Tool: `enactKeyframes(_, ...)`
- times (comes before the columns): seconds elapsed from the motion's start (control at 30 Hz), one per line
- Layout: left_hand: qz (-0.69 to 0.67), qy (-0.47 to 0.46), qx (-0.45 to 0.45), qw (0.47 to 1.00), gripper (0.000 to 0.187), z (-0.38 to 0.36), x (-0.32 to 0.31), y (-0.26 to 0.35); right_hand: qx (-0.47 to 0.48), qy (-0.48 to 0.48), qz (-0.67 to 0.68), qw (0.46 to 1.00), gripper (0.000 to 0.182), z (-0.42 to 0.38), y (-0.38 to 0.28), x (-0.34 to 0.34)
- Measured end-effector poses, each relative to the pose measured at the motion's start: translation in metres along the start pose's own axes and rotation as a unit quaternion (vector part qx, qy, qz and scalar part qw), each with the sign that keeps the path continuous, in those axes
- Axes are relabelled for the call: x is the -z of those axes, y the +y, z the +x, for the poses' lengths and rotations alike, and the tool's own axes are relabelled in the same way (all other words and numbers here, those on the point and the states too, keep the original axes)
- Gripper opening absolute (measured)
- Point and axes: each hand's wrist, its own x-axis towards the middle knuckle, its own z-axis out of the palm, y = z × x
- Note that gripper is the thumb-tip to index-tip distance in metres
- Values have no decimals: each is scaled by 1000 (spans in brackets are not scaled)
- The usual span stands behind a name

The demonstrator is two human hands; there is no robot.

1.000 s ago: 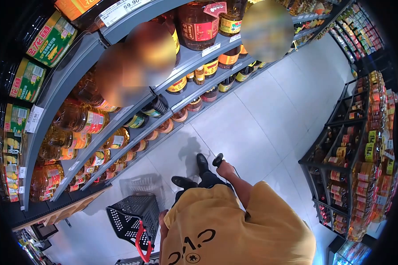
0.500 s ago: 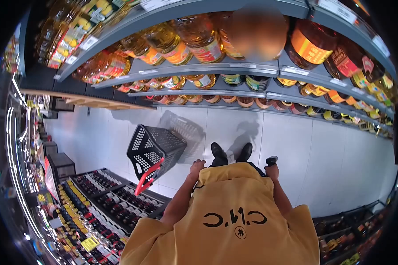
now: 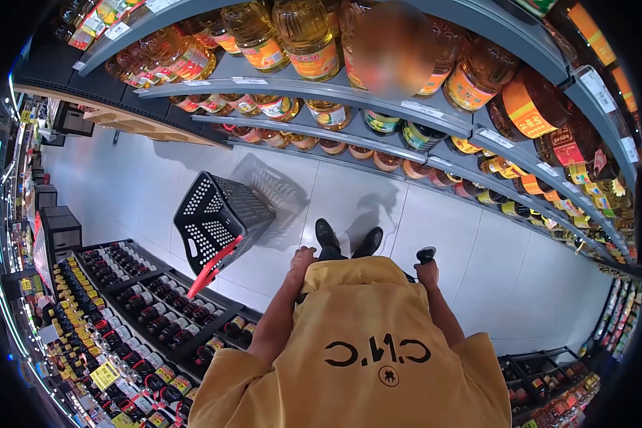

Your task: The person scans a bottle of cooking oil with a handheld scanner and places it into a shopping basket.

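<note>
My left hand (image 3: 304,260) hangs beside my hip at the yellow shirt's (image 3: 378,314) hem, its fingers curled with nothing seen in them. Over on the other side, my right hand (image 3: 426,272) is closed around a small black object with a rounded, shiny top (image 3: 426,254). What kind of object it is, I cannot tell. On the floor to my left stands a black perforated shopping basket (image 3: 246,208) with a red handle (image 3: 215,266), apart from both hands.
Ahead, a grey shelf unit (image 3: 307,87) carries rows of large oil bottles (image 3: 312,53). My black shoes (image 3: 326,234) stand on pale floor tiles (image 3: 435,221). Behind me on the left, a dark rack (image 3: 185,282) holds rows of dark bottles. Another stocked rack (image 3: 542,385) lies behind right.
The view has turned, so the shelves now slant down to the right and the basket appears further left. Both hands remain at my sides, the black object still in the right.
</note>
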Motion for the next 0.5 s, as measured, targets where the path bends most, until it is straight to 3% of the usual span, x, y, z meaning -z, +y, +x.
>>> enactKeyframes(0.5,-26,-6,-8,1000,46,7,7,-34,-11,-27,-35,999,54,-32,-47,-19)
